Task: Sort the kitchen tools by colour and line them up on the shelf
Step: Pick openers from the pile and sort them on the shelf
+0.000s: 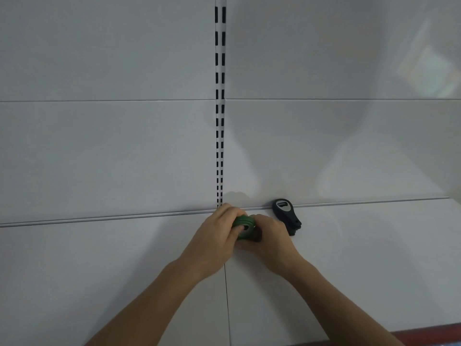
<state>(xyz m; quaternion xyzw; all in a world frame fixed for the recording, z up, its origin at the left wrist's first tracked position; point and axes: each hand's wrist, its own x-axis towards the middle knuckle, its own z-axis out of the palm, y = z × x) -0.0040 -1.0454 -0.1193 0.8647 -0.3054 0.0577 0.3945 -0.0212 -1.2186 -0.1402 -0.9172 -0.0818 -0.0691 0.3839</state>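
Both your hands meet just below the centre of the frame, over the white shelf (349, 245), and between them they hold the green tool (243, 222). It is a deep green, rounded piece whose rim shows several ridges, like flat layers stacked together, with a dark round hole in the face that is turned toward you. Your left hand (217, 233) curls its fingers (230, 211) over the top of it, with the thumb pressed at the edge of the hole. Your right hand (270, 237) wraps the tool's right side, covering much of it. Whether the tool touches the shelf you cannot tell.

Just right of your right hand, at the back of the shelf against the white back panel (99, 146), lies a black tool (284, 212) with a grey inset in its rounded head. A slotted upright (220, 96) runs from the top centre of the frame down to your left hand.
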